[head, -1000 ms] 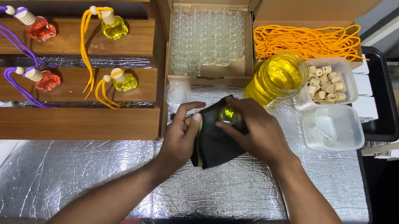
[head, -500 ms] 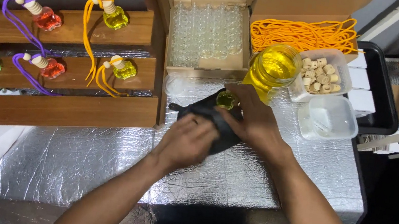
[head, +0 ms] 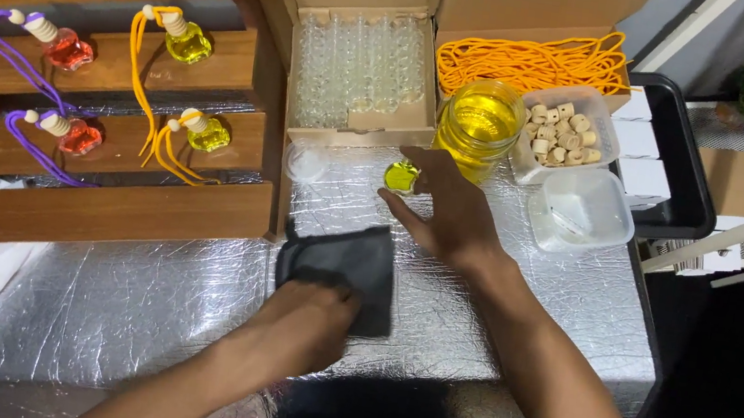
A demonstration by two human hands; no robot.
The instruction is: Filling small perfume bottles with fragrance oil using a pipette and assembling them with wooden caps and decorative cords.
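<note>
The bench (head: 139,303) is wrapped in crinkly silver foil, with a stepped wooden rack (head: 105,203) on the left holding little coloured bottles. Left hand (head: 309,325) lies flat on a dark cloth (head: 351,259), grip loose and holding nothing. Right hand (head: 448,214) has its grip pinched around a small yellow bottle (head: 400,176), set just near a jar of yellow liquid (head: 479,123). Orange cords (head: 530,62) sit far right.

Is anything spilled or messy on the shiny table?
No spill shows. The jar of yellow liquid stands upright, the black cloth lies flat under the left hand, and the right hand holds a small yellow bottle upright. Nothing stands out.
</note>
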